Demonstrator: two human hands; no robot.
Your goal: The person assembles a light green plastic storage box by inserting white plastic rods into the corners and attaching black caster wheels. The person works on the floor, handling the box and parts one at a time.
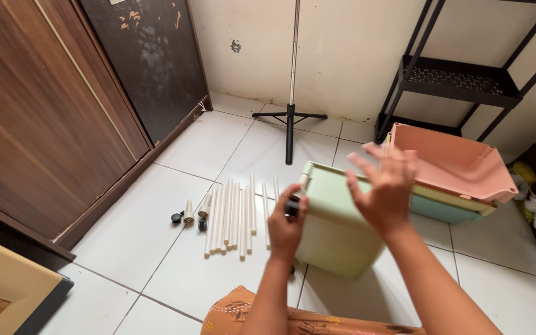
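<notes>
green bin (pixel 336 232) looks light, stiff, smooth plastic (likely slippery) | left hand (pixel 285 224) closed on small black caster (pixel 292 208) at its corner | right hand (pixel 384 189) spread open across the rim; rim edges look the best hold

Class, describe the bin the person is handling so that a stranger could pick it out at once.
Start at the black metal shelf rack by the wall, then look down to the stacked plastic bins on the white tiled floor. The pale green plastic bin is tilted between the left hand and right hand, apart from the pink plastic bin stack.
</notes>
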